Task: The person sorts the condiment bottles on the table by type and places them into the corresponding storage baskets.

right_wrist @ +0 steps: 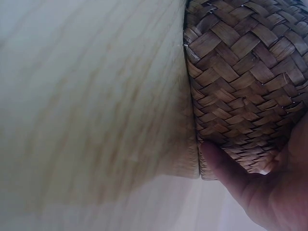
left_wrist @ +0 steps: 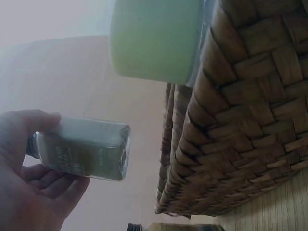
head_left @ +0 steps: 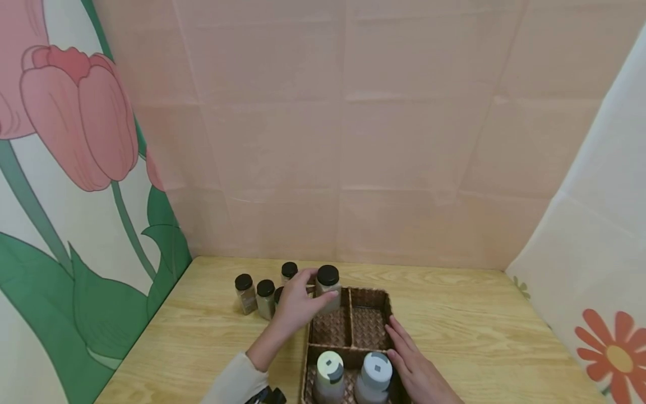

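My left hand (head_left: 298, 303) grips a clear spice jar (head_left: 329, 289) with a black lid, thumb on one side and fingers on the other. In the head view the jar overlaps the far left compartment of a brown woven basket (head_left: 370, 292). Printed lettering and a greyish powder show on the jar (left_wrist: 86, 148) in the left wrist view, its base clear of the basket wall (left_wrist: 250, 96). My right hand (head_left: 416, 365) rests against the basket's right side, fingers at the rim; the thumb lies along the woven wall (right_wrist: 245, 77) in the right wrist view.
Several black-lidded spice jars (head_left: 245, 294) stand on the wooden table (head_left: 197, 342) left of the basket. Two bottles, one with a pale green top (head_left: 330, 367) and one with a white cap (head_left: 377, 371), stand in the near compartment. A pink cloth backdrop (head_left: 343, 140) hangs behind the table.
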`<state>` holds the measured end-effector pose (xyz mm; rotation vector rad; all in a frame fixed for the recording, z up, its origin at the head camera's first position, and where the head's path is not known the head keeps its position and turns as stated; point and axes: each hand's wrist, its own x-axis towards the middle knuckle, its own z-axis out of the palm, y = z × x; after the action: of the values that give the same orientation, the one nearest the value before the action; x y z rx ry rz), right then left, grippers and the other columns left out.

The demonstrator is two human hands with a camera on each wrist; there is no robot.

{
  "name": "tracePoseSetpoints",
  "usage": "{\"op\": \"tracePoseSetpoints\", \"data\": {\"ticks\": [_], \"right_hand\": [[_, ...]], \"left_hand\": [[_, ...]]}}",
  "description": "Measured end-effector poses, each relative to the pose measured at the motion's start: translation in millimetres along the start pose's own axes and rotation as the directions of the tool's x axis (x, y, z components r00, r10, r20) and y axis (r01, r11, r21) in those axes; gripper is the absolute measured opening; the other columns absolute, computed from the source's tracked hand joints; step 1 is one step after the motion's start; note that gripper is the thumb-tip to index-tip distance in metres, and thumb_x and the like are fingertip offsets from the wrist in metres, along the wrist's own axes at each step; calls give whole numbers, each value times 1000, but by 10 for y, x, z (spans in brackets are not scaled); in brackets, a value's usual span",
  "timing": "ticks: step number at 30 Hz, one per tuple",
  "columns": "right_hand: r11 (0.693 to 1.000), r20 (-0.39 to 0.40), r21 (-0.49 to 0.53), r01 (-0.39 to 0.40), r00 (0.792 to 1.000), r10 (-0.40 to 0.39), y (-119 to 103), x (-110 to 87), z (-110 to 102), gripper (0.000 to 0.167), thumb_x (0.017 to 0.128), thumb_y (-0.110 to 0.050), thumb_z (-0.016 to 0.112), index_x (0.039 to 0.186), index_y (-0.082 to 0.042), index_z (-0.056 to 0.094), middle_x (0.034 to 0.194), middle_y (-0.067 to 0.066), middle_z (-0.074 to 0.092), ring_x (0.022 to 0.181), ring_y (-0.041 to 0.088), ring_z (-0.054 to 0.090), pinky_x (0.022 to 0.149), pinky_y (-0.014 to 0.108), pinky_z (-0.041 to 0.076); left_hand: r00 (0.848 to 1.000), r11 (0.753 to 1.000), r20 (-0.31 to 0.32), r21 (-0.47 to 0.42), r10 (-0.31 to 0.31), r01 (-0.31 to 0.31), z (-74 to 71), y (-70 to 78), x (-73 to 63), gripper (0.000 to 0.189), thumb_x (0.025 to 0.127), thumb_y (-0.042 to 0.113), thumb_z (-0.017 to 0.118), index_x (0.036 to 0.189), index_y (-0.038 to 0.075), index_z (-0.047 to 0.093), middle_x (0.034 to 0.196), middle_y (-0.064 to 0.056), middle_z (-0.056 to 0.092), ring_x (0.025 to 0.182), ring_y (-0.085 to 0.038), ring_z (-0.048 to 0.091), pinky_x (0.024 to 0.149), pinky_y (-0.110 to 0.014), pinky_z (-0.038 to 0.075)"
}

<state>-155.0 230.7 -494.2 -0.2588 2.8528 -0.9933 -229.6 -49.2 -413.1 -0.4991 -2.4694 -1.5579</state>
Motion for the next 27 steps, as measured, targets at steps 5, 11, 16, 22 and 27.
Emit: {"op": "tracePoseSetpoints", "data": {"ticks": [5, 11, 16, 22, 27], "right_hand": [[1000, -12, -5, 8, 1000, -8, -14, -9, -11, 69, 108, -54, 32, 162, -11, 25, 171, 3, 11, 152, 34, 23, 112, 60, 34], [1000, -14, -16, 0, 1000, -1, -23, -15, -7, 69, 108, -53, 33, 161, -11, 26, 170, 3, 12, 152, 32, 22, 114, 59, 33], [1000, -9, -10, -17, 1000, 17, -20, -5, 1, 69, 108, -54, 34, 161, -11, 26, 170, 3, 12, 153, 33, 22, 114, 60, 32], [999, 4, 8, -41, 999, 41, -19, 1, 8, 70, 107, -54, 36, 161, -9, 28, 170, 5, 12, 153, 35, 21, 114, 61, 31], [999, 8, 15, -50, 999, 50, -25, 3, 7, 70, 107, -54, 36, 161, -9, 27, 170, 5, 12, 153, 35, 21, 113, 62, 31]], "left_hand": [[999, 1000, 48, 28, -14, 13, 75, 32, 30, 65, 87, 46, 79, 139, 11, 58, 132, -7, 62, 112, -25, 62, 84, -42, 56], [995, 999, 97, 23, 27, -30, 167, 49, 64, 64, 88, 46, 78, 138, 12, 59, 124, -3, 63, 101, -16, 63, 78, -30, 55], [990, 997, 121, -11, 77, -76, 232, 82, 132, 58, 88, 42, 79, 134, 12, 61, 120, -1, 64, 107, -17, 64, 86, -28, 57], [983, 996, 162, -40, 87, -82, 285, 82, 258, 54, 87, 38, 81, 133, 16, 62, 122, 0, 65, 110, -18, 65, 90, -33, 57], [976, 996, 198, -38, 90, -84, 347, 20, 375, 53, 88, 37, 81, 132, 14, 63, 124, -2, 66, 113, -20, 65, 94, -41, 57]]}}
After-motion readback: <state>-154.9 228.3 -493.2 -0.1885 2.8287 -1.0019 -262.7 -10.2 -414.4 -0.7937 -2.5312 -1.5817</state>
